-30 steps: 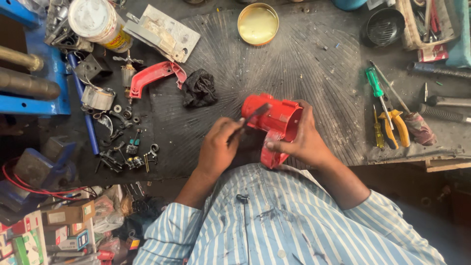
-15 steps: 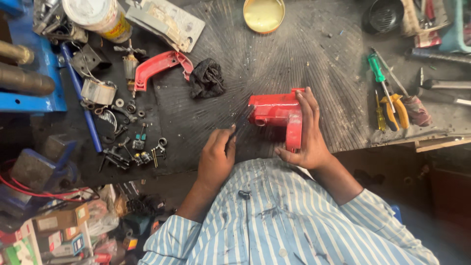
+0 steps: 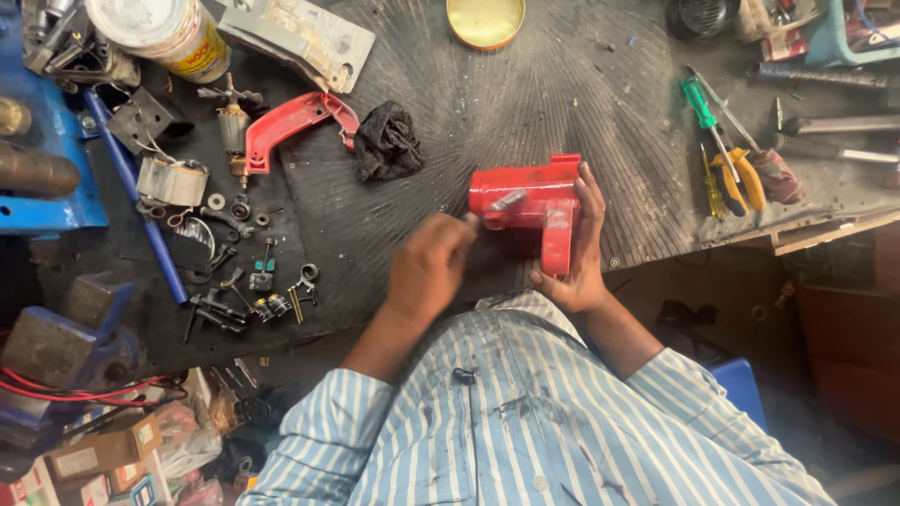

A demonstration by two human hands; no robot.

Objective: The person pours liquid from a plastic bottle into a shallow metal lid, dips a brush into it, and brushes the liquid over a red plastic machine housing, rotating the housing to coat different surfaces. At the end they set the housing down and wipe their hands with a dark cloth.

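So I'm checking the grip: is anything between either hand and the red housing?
Nothing visible. The right hand grips the red housing directly, and the left hand reaches its left end, fingertips at the casing. The black rag lies apart.

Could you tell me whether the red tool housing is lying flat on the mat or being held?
Held. The right hand grips the red housing from its side, while the left hand touches its near end.

Red curved handle [image 3: 295,124], black rag [image 3: 387,142], yellow lid [image 3: 485,21], green screwdriver [image 3: 705,110] lie about
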